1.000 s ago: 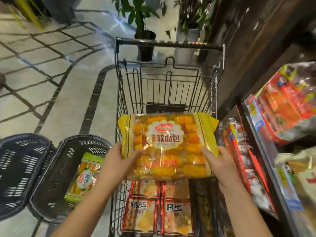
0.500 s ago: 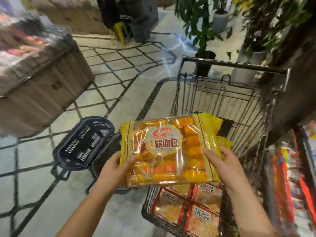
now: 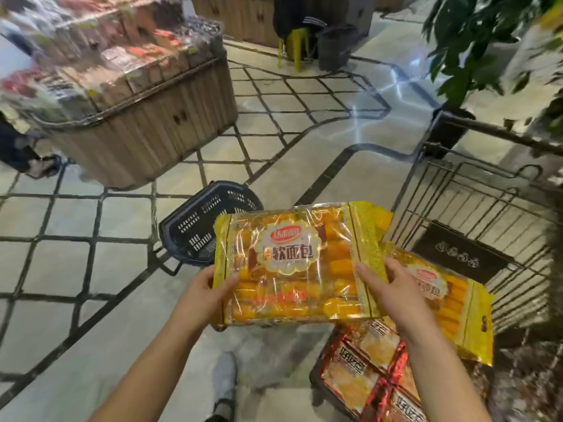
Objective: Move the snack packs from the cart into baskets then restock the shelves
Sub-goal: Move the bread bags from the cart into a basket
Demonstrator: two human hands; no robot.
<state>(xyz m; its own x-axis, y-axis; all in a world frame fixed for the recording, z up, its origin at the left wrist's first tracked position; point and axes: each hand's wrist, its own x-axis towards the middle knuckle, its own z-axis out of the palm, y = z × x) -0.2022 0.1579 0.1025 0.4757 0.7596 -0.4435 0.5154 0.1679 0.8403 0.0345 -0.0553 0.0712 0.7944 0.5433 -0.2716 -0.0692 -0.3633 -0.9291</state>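
head view: both hands are clamped on the yellow bread pack (image 3: 295,263), left hand (image 3: 207,292) and right hand (image 3: 393,289) pinching opposite ends, up between cart (image 3: 475,190) and basket (image 3: 210,226). looks light, squishy, slippery film, so i'd grip the sealed edges.

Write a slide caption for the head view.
Left hand and right hand hold a yellow bread pack beside the wire cart, a dark basket on the floor beyond.

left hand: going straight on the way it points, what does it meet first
Likely the dark shopping basket on the floor, past the yellow bread pack the left hand grips; it sits lower, so depth is unclear.
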